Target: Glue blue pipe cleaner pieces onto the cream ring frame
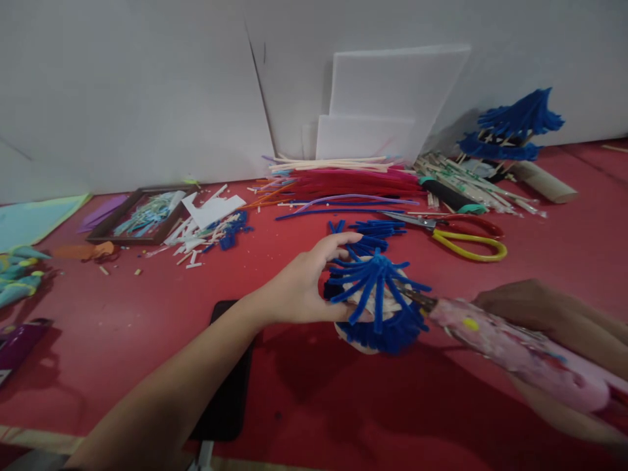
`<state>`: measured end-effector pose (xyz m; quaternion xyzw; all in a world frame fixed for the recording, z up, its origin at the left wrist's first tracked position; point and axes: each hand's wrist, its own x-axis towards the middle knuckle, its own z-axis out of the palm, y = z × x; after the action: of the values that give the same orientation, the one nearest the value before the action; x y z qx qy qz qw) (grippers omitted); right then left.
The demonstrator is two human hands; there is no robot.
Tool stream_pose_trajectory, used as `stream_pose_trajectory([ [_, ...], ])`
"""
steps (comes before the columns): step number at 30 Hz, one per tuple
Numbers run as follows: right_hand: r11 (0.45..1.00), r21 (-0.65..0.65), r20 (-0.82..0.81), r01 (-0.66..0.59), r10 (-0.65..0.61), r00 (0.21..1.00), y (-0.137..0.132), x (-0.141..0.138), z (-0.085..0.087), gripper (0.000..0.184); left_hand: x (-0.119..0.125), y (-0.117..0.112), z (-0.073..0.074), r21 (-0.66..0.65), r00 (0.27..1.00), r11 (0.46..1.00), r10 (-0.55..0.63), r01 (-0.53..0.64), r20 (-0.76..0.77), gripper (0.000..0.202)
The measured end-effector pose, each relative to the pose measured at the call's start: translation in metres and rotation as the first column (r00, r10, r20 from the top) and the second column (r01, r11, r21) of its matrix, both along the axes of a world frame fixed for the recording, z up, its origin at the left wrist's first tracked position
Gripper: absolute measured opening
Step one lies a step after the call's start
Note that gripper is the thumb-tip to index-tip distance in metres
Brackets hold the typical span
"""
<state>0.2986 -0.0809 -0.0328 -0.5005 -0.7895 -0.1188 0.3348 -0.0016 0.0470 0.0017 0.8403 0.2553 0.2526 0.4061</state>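
My left hand (pixel 307 284) is closed round the left side of a small craft roof of blue pipe cleaners (pixel 379 281), which spread downward from a peak over a pale, rounded middle. A fuller fringe of blue stems hangs round its lower part. In my right hand (pixel 530 311) is a pink, stained hot glue gun (pixel 520 353). Its metal nozzle reaches in among the blue stems from the right; whether it touches them I cannot tell. Much of my right hand is hidden behind the gun. Cut blue pipe-cleaner pieces (pixel 380 229) lie just behind the craft.
Scissors (pixel 466 243) with yellow and red handles lie behind the craft. Bundled pipe cleaners (pixel 353 183) and wrapped sticks (pixel 471 180) line the wall. A finished-looking blue-roofed model (pixel 520 124) stands back right. A black phone (pixel 228 392) lies under my left forearm; scraps (pixel 216 222) are left.
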Motion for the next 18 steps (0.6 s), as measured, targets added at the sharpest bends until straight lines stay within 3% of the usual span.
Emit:
stream_pose_trajectory([
  [5, 0.998, -0.019, -0.065, -0.065, 0.064, 0.996, 0.003, -0.012, 0.017, 0.015, 0.001, -0.002, 0.002, 0.001, 1.0, 1.0, -0.011, 0.011, -0.002, 0.086],
  [13, 0.998, 0.011, 0.05, -0.069, 0.068, 0.996, 0.004, 0.002, 0.011, 0.014, 0.002, -0.003, 0.006, 0.018, 1.0, 1.0, -0.014, 0.014, -0.028, 0.084],
  [18, 0.99, -0.002, 0.113, -0.138, 0.137, 0.984, 0.006, 0.008, 0.014, 0.015, 0.002, -0.004, 0.006, 0.029, 0.999, 0.999, -0.024, 0.024, -0.023, 0.082],
])
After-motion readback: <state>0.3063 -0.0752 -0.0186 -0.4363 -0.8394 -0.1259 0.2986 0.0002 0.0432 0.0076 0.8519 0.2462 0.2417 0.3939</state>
